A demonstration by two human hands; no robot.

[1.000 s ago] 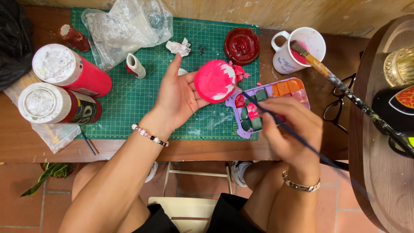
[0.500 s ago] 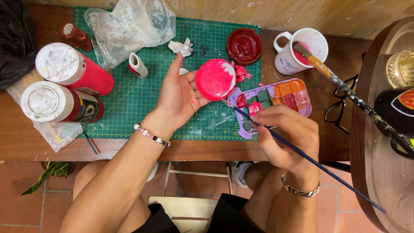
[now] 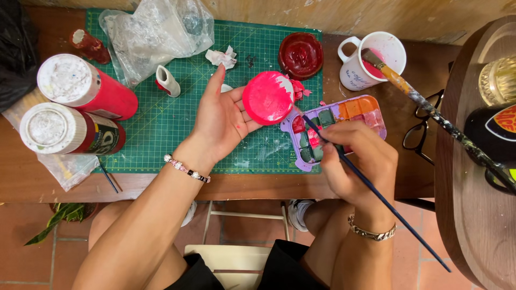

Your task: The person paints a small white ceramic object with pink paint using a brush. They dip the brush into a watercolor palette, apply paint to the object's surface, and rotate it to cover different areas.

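My left hand (image 3: 221, 119) is palm up over the green cutting mat (image 3: 161, 129) and holds a round object painted bright pink (image 3: 267, 98) at its fingertips. My right hand (image 3: 355, 161) grips a thin dark paintbrush (image 3: 376, 193), whose tip rests in the purple paint palette (image 3: 355, 110) on the wooden table. The palette's wells hold red, orange and dark green paint. The brush handle slants down to the lower right.
Two red paint bottles (image 3: 80, 91) with white caps lie at the left. A clear plastic bag (image 3: 156, 32), a dark red lid (image 3: 300, 53), a white mug (image 3: 373, 59) holding a large brush, and black glasses (image 3: 419, 134) sit around. A wooden stool (image 3: 473, 188) stands at right.
My right hand has shifted from the palette's right part toward its left wells, and the brush has tilted steeper. My left hand with the pink object has barely moved.
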